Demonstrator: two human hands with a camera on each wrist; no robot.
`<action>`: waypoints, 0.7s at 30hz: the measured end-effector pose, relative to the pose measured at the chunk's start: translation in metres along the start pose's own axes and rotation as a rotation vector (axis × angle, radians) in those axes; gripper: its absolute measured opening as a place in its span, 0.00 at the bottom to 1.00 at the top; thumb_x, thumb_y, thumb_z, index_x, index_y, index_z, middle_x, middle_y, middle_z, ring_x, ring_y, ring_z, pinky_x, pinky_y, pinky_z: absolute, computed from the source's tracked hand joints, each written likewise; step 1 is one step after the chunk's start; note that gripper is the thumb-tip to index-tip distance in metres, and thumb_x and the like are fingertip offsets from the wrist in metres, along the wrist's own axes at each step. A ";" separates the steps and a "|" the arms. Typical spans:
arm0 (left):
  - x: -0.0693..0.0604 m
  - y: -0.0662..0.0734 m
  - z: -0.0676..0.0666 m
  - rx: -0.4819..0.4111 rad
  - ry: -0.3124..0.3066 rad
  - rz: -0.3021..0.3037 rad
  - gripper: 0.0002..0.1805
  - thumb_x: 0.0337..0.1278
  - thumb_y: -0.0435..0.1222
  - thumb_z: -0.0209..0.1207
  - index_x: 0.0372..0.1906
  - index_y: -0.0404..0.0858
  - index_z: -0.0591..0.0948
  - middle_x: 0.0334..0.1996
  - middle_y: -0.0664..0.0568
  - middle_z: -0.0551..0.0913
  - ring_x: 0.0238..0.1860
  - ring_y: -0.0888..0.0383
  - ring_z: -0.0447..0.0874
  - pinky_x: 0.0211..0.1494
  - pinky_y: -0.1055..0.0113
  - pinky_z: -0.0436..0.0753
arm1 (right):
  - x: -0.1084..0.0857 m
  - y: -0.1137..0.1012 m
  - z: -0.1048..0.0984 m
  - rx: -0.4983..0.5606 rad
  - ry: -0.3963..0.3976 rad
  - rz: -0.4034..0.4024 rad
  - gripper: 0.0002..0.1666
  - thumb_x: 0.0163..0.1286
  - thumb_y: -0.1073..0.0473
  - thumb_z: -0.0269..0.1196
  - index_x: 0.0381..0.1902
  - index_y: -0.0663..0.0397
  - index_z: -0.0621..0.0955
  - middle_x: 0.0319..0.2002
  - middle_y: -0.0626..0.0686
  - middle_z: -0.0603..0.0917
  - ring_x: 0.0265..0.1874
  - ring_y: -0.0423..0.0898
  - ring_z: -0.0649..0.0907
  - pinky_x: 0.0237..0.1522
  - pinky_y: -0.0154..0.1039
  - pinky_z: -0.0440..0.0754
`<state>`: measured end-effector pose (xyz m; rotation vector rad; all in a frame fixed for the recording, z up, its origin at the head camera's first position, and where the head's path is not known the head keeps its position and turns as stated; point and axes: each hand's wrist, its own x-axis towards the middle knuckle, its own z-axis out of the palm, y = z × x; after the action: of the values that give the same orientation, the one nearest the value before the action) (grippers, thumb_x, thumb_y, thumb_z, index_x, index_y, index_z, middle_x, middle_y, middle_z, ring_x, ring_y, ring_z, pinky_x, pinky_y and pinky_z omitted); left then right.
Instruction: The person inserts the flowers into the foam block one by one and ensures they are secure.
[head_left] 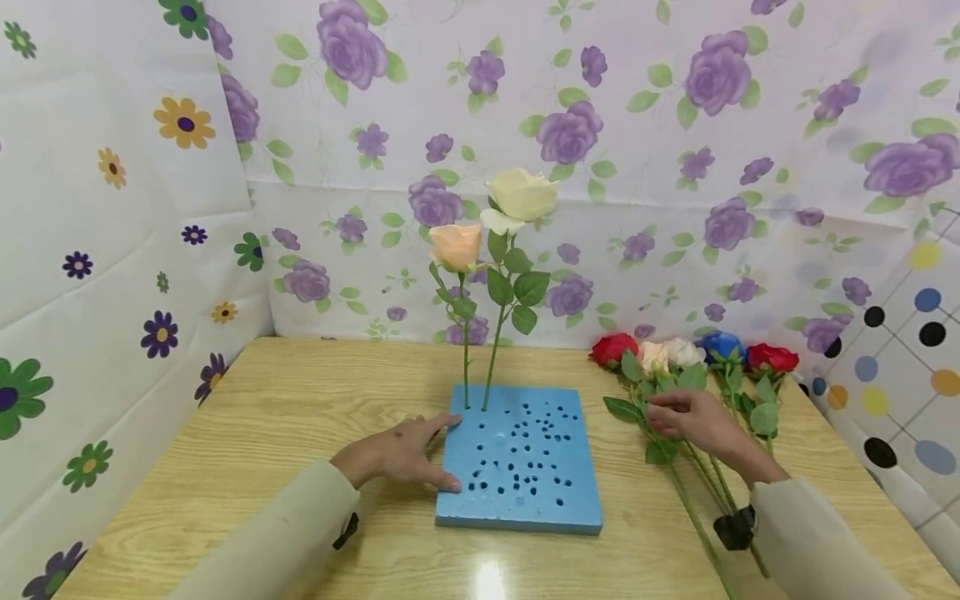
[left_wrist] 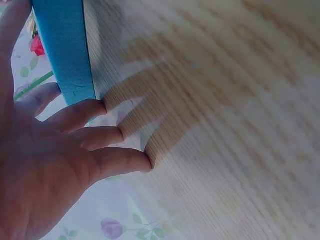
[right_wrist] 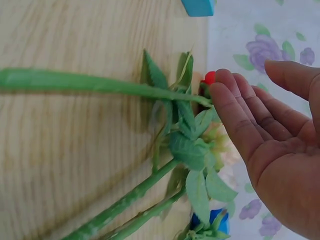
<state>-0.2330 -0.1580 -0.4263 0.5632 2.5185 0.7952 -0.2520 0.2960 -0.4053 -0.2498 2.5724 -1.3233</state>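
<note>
In the head view a blue foam board (head_left: pixel 536 500) dotted with holes lies on the table, a peach rose (head_left: pixel 456 247) and a cream rose (head_left: pixel 525 195) upright in its back left part. My left hand (head_left: pixel 401 452) touches the board's left edge with spread fingers; in the left wrist view that hand (left_wrist: pixel 50 150) has fingertips on the wood beside the board (left_wrist: pixel 67 50). My right hand (head_left: pixel 697 421) is over the leaves of the lying roses, near the red rose (head_left: pixel 615 349). In the right wrist view the hand (right_wrist: pixel 275 125) has extended fingers beside a green stem (right_wrist: pixel 100 84), gripping nothing.
On the table's right side lie a pale peach rose (head_left: pixel 654 357), a white rose (head_left: pixel 684 352), a blue rose (head_left: pixel 722 344) and another red rose (head_left: pixel 772 358), stems toward the front. Flower-patterned cloth (head_left: pixel 322 225) stands behind the table (head_left: pixel 315 375) and at its left.
</note>
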 end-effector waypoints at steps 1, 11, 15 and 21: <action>0.000 0.000 0.000 0.000 0.001 0.000 0.57 0.45 0.60 0.73 0.79 0.52 0.56 0.76 0.38 0.57 0.77 0.34 0.41 0.71 0.32 0.55 | -0.001 0.002 -0.001 -0.004 0.000 0.001 0.34 0.78 0.51 0.58 0.68 0.75 0.68 0.53 0.68 0.81 0.51 0.59 0.84 0.52 0.52 0.83; -0.001 -0.002 -0.001 0.015 0.006 -0.002 0.58 0.44 0.61 0.72 0.79 0.52 0.56 0.76 0.38 0.58 0.76 0.33 0.45 0.71 0.32 0.55 | -0.006 0.020 -0.005 -0.008 -0.026 0.086 0.35 0.75 0.50 0.61 0.65 0.75 0.70 0.52 0.65 0.83 0.47 0.55 0.85 0.48 0.51 0.84; 0.000 -0.002 -0.001 0.011 0.005 0.008 0.58 0.44 0.61 0.72 0.80 0.51 0.56 0.75 0.38 0.59 0.76 0.33 0.45 0.71 0.33 0.55 | -0.007 0.026 -0.004 -0.005 -0.044 0.111 0.33 0.75 0.53 0.62 0.63 0.77 0.72 0.49 0.63 0.84 0.43 0.54 0.86 0.45 0.49 0.85; 0.001 -0.002 -0.001 0.009 0.003 0.011 0.58 0.45 0.61 0.72 0.79 0.52 0.56 0.75 0.38 0.59 0.76 0.33 0.45 0.71 0.33 0.55 | -0.008 0.032 -0.001 0.001 -0.096 0.085 0.30 0.73 0.59 0.63 0.60 0.82 0.73 0.45 0.62 0.85 0.38 0.53 0.86 0.40 0.49 0.86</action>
<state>-0.2346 -0.1596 -0.4268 0.5802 2.5248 0.7889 -0.2457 0.3176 -0.4293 -0.1970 2.4744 -1.2512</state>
